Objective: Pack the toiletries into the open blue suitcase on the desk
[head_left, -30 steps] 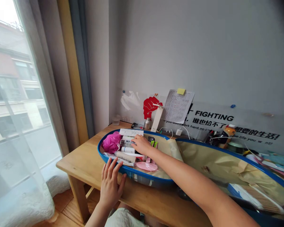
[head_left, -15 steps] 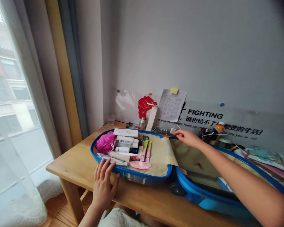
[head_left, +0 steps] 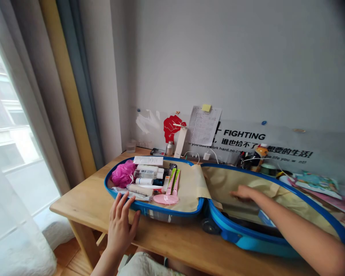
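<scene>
Suitcase [head_left: 247, 242], lying open. Left shell [head_left: 189, 189]: toiletries [head_left: 144, 181], already laid in. Right shell [head_left: 224, 180]: blue item [head_left: 266, 217]; my right hand [head_left: 243, 193] over the shell, fingers half-curled, hold unclear. My left hand [head_left: 121, 220]: near rim [head_left: 161, 211], fingers spread, gripping nothing.

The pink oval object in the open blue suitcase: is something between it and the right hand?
Yes: a beige fabric flap, midway along the blue suitcase, lies between the right hand and the pink oval object.

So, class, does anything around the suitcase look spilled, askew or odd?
Yes: on the wall, the paper hangs tilted and covers part of the slogan, so it looks askew. Nothing looks spilled in the suitcase.
</scene>
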`<state>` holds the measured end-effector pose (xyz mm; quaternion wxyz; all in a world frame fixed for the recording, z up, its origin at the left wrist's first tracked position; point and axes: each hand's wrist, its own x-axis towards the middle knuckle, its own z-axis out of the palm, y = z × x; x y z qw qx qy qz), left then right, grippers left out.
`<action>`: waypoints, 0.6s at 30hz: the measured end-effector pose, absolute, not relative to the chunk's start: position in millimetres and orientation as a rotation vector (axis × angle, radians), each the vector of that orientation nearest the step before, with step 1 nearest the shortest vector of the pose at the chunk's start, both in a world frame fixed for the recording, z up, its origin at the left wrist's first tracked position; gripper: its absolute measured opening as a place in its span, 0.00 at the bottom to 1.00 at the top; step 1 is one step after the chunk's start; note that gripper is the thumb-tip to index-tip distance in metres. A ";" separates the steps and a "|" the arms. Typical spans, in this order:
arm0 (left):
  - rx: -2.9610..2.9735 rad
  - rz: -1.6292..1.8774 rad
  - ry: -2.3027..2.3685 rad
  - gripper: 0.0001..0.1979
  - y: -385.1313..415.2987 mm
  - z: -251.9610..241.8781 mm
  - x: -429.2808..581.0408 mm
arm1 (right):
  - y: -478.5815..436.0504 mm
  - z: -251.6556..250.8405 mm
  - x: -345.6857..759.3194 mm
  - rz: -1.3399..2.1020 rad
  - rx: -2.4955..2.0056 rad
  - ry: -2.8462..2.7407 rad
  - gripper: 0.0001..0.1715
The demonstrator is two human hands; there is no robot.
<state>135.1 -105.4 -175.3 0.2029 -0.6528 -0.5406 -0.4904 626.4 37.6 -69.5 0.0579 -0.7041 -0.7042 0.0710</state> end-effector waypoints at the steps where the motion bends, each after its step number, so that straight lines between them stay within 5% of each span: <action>1: -1.823 -1.365 -1.511 0.24 -105.4 -175.5 135.1 | 38.0 -73.0 625.4 0.253 -2.179 -2.126 0.12; 18: -1.826 -1.337 -1.483 0.24 -105.7 -173.4 135.7 | 31.9 -66.3 598.0 0.386 -2.229 -1.977 0.12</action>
